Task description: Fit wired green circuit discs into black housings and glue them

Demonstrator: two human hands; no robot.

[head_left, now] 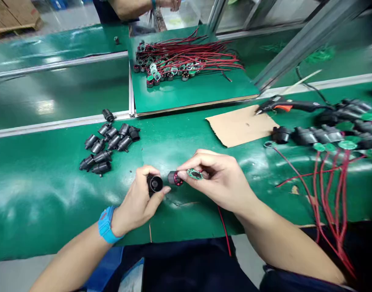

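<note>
My left hand [141, 194], with a blue band at the wrist, is closed around a black plastic housing [155, 183] whose round open end faces up and to the right. In my right hand [218, 174] I pinch a small dark motor [174, 178] with red at one end. A round green circuit board [194, 174] sits at the same fingers. A red wire [224, 231] hangs below this hand. The motor and the housing are close together but apart. Several more black housings [112, 140] lie in a loose group beyond my left hand.
A raised green shelf [186, 95] bears many motors with red wires [201, 54]. A glue gun [291, 106] rests by a cardboard piece [240, 127]. Black assemblies [307, 136] with boards and red wires line the right. Another person's arm [131, 8] shows at the top.
</note>
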